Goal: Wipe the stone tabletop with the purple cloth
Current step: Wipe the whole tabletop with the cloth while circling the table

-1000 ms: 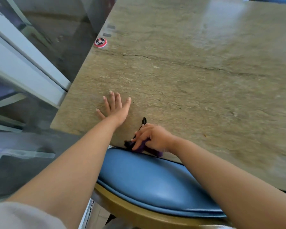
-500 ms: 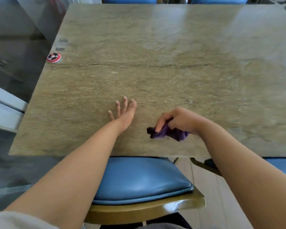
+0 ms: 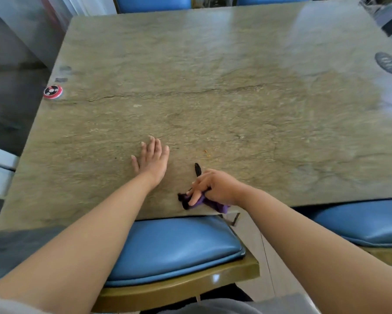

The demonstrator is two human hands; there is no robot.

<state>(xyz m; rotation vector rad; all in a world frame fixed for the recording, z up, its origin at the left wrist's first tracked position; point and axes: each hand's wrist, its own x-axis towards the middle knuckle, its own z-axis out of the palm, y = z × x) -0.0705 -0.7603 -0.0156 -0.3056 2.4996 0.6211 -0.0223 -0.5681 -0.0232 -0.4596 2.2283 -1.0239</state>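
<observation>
**Inspector:** Two bare hands were on the grey-green stone tabletop (image 3: 235, 91). The left hand (image 3: 153, 158) lay open and flat, fingers spread, palm down, bracing at about seven o'clock of the slab's centre.

**Clerk:** And the right?

**Inspector:** The right hand (image 3: 213, 189) was closed around the bunched purple cloth (image 3: 209, 203), pressed to the stone at six o'clock, just inside the near edge. A thin black loop or strap (image 3: 197, 169) projected toward twelve o'clock from the fist; what it was, I could not tell.

**Clerk:** Which step?

**Inspector:** Wiping the near strip, in my judgement. Small orange crumbs (image 3: 206, 153) lay at one o'clock of the cloth.

**Clerk:** Next move?

**Inspector:** Probably a pressed stroke toward twelve or one o'clock, over the crumbs, keeping the cloth flat.
</observation>
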